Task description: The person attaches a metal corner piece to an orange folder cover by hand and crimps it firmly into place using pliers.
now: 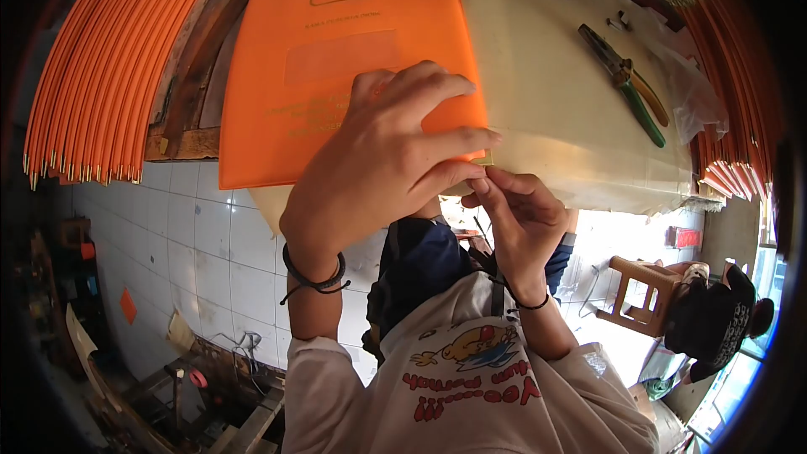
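An orange folder with printed lettering and a round emblem lies on the worktable. Over its lower right part is my left hand, fingers spread, its thumb tip at the folder's near right corner. My right hand pinches at that same corner, just below the table edge. A small gold-coloured piece shows at the corner between the two hands; its exact shape is hard to make out.
Pliers with green and orange handles lie to the right. Stacks of orange folders stand at the far left and far right. A brown stool and a person in dark clothing are at lower right.
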### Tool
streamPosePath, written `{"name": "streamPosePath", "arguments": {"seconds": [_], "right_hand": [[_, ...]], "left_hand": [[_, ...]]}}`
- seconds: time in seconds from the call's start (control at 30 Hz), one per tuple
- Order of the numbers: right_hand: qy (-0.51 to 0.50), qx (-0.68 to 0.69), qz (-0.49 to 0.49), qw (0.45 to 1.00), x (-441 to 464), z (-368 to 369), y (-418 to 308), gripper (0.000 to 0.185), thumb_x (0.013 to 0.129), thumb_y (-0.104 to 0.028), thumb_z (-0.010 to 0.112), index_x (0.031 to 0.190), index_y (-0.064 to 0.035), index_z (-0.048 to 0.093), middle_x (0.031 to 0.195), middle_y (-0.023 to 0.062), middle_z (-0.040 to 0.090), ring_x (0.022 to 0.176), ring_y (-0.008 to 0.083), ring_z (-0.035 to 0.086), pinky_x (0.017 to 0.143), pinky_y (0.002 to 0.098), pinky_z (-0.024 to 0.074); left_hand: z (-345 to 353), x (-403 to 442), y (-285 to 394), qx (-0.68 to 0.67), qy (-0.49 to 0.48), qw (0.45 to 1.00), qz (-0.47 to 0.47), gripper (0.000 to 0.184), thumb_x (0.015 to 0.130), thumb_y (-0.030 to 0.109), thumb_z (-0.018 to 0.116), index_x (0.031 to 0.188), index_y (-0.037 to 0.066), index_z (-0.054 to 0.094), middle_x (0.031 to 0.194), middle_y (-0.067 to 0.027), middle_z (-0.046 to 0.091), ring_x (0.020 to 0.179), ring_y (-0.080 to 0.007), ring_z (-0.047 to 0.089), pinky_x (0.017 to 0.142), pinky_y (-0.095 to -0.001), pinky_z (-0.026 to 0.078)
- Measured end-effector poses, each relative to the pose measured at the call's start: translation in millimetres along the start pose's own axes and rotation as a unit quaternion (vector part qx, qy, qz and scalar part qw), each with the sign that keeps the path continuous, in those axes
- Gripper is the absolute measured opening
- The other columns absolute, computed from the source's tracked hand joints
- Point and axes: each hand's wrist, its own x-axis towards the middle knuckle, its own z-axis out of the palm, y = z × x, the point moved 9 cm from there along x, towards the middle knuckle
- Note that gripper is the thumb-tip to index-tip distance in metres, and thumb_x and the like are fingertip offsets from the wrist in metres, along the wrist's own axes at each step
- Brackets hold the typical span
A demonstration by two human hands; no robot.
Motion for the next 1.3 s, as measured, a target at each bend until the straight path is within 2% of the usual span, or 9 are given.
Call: {"name": "streamPosePath", "arguments": {"seconds": [0.1, 0.2, 0.3, 0.57, 0.7, 0.83, 1.1, 1.2, 1.3], "right_hand": [[0.004, 0.003, -0.014, 1.0, 0.7, -0.3, -0.7, 0.011, 0.089, 0.002, 0.073, 0.099, 0.0077, 0.071, 0.087, 0.0121, 0.075, 0.075, 0.0171, 0.074, 0.067, 0.0253, 0.0602], [-0.002, -0.01, -0.002, 1.0, 1.7, -3.1, 1.7, 0.013, 0.088, 0.002, 0.075, 0.099, 0.0081, 0.071, 0.086, 0.0119, 0.075, 0.072, 0.0168, 0.074, 0.064, 0.0242, 0.0595], [-0.008, -0.041, -0.002, 0.999, 2.3, -4.7, 3.2, 0.015, 0.087, 0.002, 0.076, 0.1, 0.0077, 0.072, 0.085, 0.0115, 0.075, 0.07, 0.0158, 0.074, 0.062, 0.0227, 0.0585], [-0.035, -0.059, 0.053, 0.996, 11.3, -1.6, -4.0, 0.016, 0.089, -0.004, 0.075, 0.103, 0.0028, 0.073, 0.086, 0.0097, 0.076, 0.066, 0.0116, 0.071, 0.057, 0.0217, 0.0565], [-0.029, -0.036, 0.029, 0.998, 8.7, 1.1, 1.0, 0.024, 0.09, -0.008, 0.075, 0.111, 0.0022, 0.071, 0.086, 0.0097, 0.077, 0.065, 0.0107, 0.07, 0.059, 0.0229, 0.0567], [-0.054, -0.027, 0.046, 0.997, 8.8, 3.3, 0.3, 0.028, 0.091, -0.008, 0.075, 0.116, 0.0019, 0.069, 0.088, 0.011, 0.077, 0.071, 0.0108, 0.07, 0.064, 0.0237, 0.0573], [-0.077, 0.117, 0.088, 0.986, 3.1, 7.0, 6.5, 0.028, 0.095, -0.004, 0.069, 0.118, 0.0085, 0.06, 0.105, 0.0174, 0.073, 0.093, 0.0182, 0.072, 0.078, 0.0288, 0.0599], [-0.078, 0.151, 0.087, 0.982, -0.8, 5.2, 0.8, 0.023, 0.096, 0.001, 0.064, 0.116, 0.0086, 0.056, 0.109, 0.0207, 0.071, 0.096, 0.023, 0.072, 0.081, 0.0326, 0.0615], [-0.076, 0.196, 0.088, 0.974, -8.2, 0.8, -4.5, 0.021, 0.096, 0.004, 0.061, 0.116, 0.0082, 0.052, 0.112, 0.0234, 0.069, 0.098, 0.0266, 0.072, 0.085, 0.0356, 0.0622]], "left_hand": [[-2.6, -4.6, -19.3, -0.085, -0.03, 0.992, -0.09, 0.054, 0.067, 0.029, 0.087, 0.119, 0.024, 0.075, 0.136, -0.0097, 0.059, 0.124, -0.0342, 0.055, 0.104, -0.0485, 0.04], [-15.4, -3.1, -22.2, 0.062, -0.073, 0.994, -0.059, 0.072, 0.06, 0.029, 0.09, 0.129, 0.026, 0.07, 0.15, -0.0093, 0.05, 0.137, -0.0361, 0.046, 0.112, -0.0535, 0.032], [-5.2, -8.5, -35.7, 0.047, -0.097, 0.991, -0.076, 0.084, 0.057, 0.029, 0.091, 0.137, 0.03, 0.064, 0.157, -0.0085, 0.042, 0.145, -0.0356, 0.036, 0.116, -0.0567, 0.026], [-4.2, -13.0, -30.5, 0.067, -0.099, 0.991, -0.065, 0.081, 0.062, 0.021, 0.087, 0.138, 0.032, 0.062, 0.158, -0.0073, 0.041, 0.145, -0.0367, 0.037, 0.118, -0.0571, 0.025], [-0.7, -14.2, -32.9, 0.067, -0.093, 0.992, -0.058, 0.077, 0.067, 0.015, 0.08, 0.138, 0.036, 0.061, 0.156, -0.0084, 0.043, 0.145, -0.0348, 0.037, 0.119, -0.0602, 0.022], [-1.9, -13.9, -33.5, 0.044, -0.092, 0.993, -0.064, 0.072, 0.068, 0.018, 0.081, 0.136, 0.034, 0.064, 0.155, -0.0099, 0.044, 0.146, -0.0364, 0.036, 0.12, -0.0597, 0.02], [-4.4, -12.9, -26.7, 0.005, -0.106, 0.992, -0.062, 0.064, 0.071, 0.024, 0.083, 0.133, 0.03, 0.066, 0.155, -0.0118, 0.045, 0.145, -0.0415, 0.036, 0.121, -0.0596, 0.018], [-2.7, -15.5, -14.1, 0.023, -0.1, 0.993, -0.061, 0.065, 0.071, 0.019, 0.084, 0.133, 0.028, 0.067, 0.154, -0.0101, 0.047, 0.146, -0.0365, 0.036, 0.121, -0.0563, 0.021], [-0.9, -18.7, -2.0, 0.021, -0.102, 0.993, -0.064, 0.066, 0.07, 0.021, 0.086, 0.133, 0.029, 0.067, 0.155, -0.0092, 0.046, 0.147, -0.0367, 0.036, 0.121, -0.059, 0.019]]}}
